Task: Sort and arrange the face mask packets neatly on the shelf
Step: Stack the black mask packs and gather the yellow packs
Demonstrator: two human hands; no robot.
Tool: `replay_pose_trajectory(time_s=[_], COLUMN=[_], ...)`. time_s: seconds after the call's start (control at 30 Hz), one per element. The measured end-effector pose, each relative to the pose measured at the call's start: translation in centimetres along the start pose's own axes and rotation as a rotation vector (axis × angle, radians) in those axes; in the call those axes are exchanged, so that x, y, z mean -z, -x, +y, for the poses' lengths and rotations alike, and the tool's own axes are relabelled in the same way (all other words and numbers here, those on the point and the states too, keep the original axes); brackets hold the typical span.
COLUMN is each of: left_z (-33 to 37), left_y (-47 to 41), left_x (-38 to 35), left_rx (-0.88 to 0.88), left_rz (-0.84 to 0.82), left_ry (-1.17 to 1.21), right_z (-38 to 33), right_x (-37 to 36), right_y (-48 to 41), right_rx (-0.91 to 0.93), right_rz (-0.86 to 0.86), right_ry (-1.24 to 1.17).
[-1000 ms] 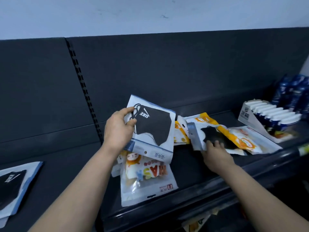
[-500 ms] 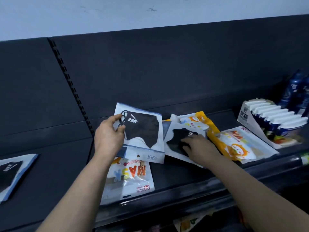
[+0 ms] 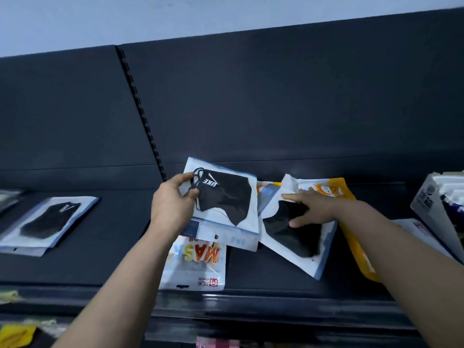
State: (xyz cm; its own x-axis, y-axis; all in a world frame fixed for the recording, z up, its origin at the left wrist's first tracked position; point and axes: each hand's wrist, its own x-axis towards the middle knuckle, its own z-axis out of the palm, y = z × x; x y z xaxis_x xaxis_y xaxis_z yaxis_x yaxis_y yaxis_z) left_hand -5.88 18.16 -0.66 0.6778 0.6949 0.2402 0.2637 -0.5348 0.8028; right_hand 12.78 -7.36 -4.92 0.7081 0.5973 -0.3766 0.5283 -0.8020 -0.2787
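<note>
Dark shelving back panel (image 3: pixel 276 96) beyond the right hand (image 3: pixel 308 209), slotted upright strip (image 3: pixel 140 109) above the left hand (image 3: pixel 173 204), pale wall (image 3: pixel 175 16) topmost.

dark shelf (image 3: pixel 113 249) | left: black-mask packet (image 3: pixel 50 219) | centre: colourful packet (image 3: pixel 195 267), tilted black-mask packet (image 3: pixel 296 244) over orange packet (image 3: pixel 337 185) | right: white box (image 3: pixel 426 207)

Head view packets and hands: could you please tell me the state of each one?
left hand: grips the held black packet's left edge.
held black packet: in hand, overlapping the MASK packet.
right hand: fingers flat on the second black packet.
second black packet: askew, atop the orange packet.
MASK packet: flat, partly covered.
far-left black packet: flat, alone.
</note>
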Motion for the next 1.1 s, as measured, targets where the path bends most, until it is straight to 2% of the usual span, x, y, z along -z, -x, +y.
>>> replay_pose_trajectory(time_s=[0.07,0.17,0.33,0.47,0.63,0.8,0.97,1.1], left_z=[0.1,0.4,1.5,1.5,0.3,-1.9,-5.1,-9.3], left_y=[0.3,0.7,0.6,0.0,-0.4,0.7,3.3,5.0], left_x=[-0.6,-1.4,-2.1,-1.1,2.7,7.1,12.6,18.8], left_rx=[0.008,0.028,0.023,0.014,0.034,0.115,0.209,0.328], left_rz=[0.013,0.027,0.062,0.173,0.341,0.425,0.478,0.549], left_ry=[-0.011,-0.012,0.046,0.105,0.089,-0.001,-0.157,-0.232], right_z=[0.7,0.8,1.2,1.2,-1.8,-8.5,-15.3,-20.5], right_x=[0.0,-0.5,1.9,4.3,4.5,2.3,-1.8,-4.0], right_y=[-0.8,-1.2,0.1,2.0,3.6,2.9,1.9,1.4], right_rx=[0.026,0.072,0.089,0.118,0.166,0.333,0.345,0.360], right_rz=[0.013,0.181,0.407,0.657,0.775,0.707,0.566,0.551], right_ry=[-0.036,-0.038,-0.302,-0.417,-0.487,-0.666,-0.532,-0.513])
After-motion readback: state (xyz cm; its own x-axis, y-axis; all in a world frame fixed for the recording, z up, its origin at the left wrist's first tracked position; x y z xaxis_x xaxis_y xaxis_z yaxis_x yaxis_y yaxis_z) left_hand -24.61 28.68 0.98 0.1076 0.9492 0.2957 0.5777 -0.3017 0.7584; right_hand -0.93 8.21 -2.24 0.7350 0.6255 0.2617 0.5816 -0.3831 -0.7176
